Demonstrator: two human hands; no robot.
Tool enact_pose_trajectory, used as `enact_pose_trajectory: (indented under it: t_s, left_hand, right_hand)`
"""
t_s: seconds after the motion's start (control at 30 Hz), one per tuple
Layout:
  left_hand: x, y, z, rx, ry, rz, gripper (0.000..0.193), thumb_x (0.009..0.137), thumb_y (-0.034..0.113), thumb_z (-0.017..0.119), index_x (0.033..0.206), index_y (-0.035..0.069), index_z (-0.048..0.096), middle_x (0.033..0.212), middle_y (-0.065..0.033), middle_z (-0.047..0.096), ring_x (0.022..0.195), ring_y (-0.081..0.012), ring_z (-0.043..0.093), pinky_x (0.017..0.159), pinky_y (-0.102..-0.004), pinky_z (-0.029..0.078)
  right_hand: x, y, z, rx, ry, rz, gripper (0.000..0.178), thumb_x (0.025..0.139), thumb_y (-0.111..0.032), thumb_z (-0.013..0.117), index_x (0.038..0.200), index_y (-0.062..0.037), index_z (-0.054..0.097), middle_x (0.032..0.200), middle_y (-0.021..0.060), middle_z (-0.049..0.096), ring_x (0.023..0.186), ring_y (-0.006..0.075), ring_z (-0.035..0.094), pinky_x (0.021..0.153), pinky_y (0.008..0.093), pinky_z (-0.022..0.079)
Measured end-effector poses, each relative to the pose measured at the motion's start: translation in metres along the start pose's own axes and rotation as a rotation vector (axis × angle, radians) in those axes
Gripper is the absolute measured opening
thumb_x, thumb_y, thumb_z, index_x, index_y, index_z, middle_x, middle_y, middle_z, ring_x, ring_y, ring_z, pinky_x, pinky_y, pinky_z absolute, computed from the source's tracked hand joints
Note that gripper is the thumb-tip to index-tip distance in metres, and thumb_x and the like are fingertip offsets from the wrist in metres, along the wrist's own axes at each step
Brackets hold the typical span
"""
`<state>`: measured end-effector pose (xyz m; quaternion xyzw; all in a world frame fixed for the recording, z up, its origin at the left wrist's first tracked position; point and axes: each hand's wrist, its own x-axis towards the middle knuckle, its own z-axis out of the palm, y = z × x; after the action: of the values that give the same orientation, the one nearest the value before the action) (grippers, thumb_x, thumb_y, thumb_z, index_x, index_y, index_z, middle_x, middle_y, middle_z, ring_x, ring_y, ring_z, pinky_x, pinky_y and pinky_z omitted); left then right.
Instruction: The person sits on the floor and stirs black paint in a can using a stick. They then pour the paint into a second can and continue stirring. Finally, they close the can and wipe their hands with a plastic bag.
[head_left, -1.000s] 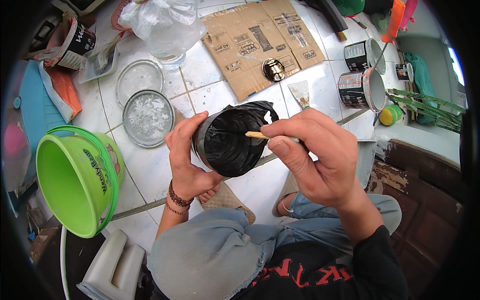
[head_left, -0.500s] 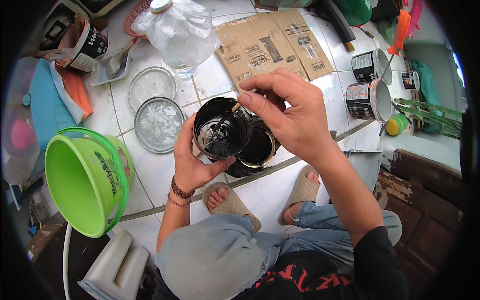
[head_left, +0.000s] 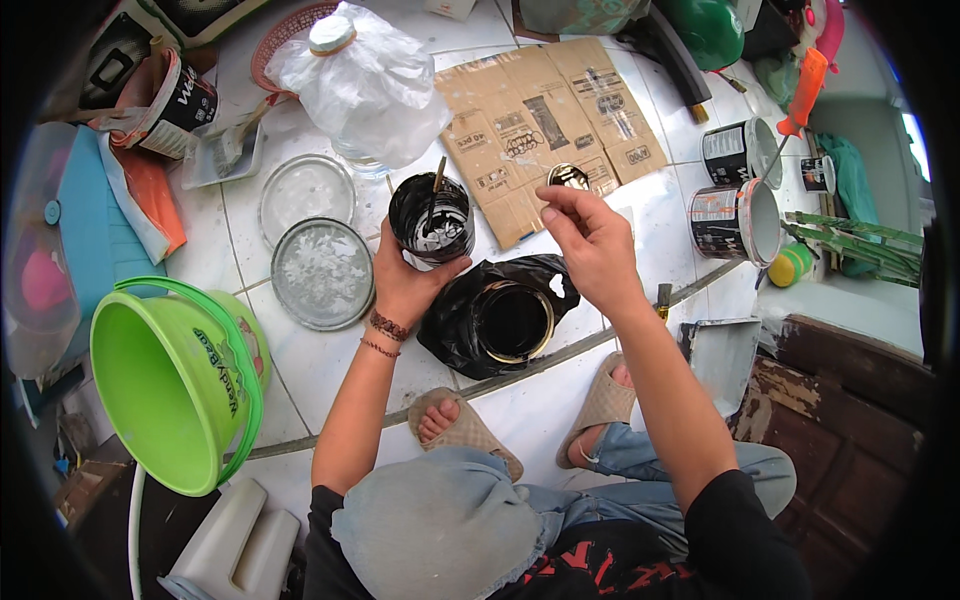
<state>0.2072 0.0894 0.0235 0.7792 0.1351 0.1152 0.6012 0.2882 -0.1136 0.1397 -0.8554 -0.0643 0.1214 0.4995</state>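
Observation:
My left hand [head_left: 415, 275] is wrapped round a cup [head_left: 432, 238] whose inside is coated with black paint. A thin stick [head_left: 437, 185] leans upright in that cup, untouched by either hand. Off to the right, my right hand [head_left: 592, 240] is in the air with fingers loosely bent, thumb and forefinger apart and nothing visible between them. Just beyond its fingers is a small round can lid [head_left: 568, 177] with dark smears, at the cardboard. Below the hands an opened can of black paint [head_left: 512, 322] stands on a crumpled black plastic bag [head_left: 450, 335].
Flattened cardboard [head_left: 540, 125] lies ahead on the tiles. To the left are two round lids [head_left: 322, 272], a green bucket [head_left: 160, 390] and a plastic-covered bottle [head_left: 365, 100]. Paint tubs [head_left: 735, 220] are at right, with a grey dustpan-like tray [head_left: 720, 360] nearer me.
My right hand has let go of the stick and drawn away to the right. The left hand has moved the cup slightly up and left, uncovering the paint can and bag.

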Motion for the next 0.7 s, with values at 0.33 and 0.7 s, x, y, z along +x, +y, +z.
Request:
enact_pose_trajectory:
  t_s: [0.33,0.7]
  left_hand:
    - [0.011,-0.033,0.019,0.107,0.115,0.022,0.1,0.061,0.026,0.098,0.14,0.003,0.041,0.129,-0.0148,0.061,0.116,-0.0262,0.063,0.098,-0.0363,0.051]
    - [-0.005,-0.046,0.019,0.141,0.069,-0.015,0.104,0.064,0.023,0.097,0.146,0.003,0.035,0.137,-0.0152,0.054,0.125,-0.0252,0.054,0.106,-0.0377,0.044]
  right_hand:
    - [-0.159,0.103,0.029,-0.089,-0.057,-0.012,0.094,0.066,-0.015,0.09,0.144,-0.002,0.039,0.14,0.0206,0.049,0.13,0.0348,0.051,0.107,0.043,0.043]
    - [-0.152,0.127,0.042,0.163,-0.046,0.003,0.102,0.068,-0.02,0.088,0.151,0.0016,0.03,0.15,0.0232,0.042,0.137,0.0377,0.045,0.115,0.0429,0.036]
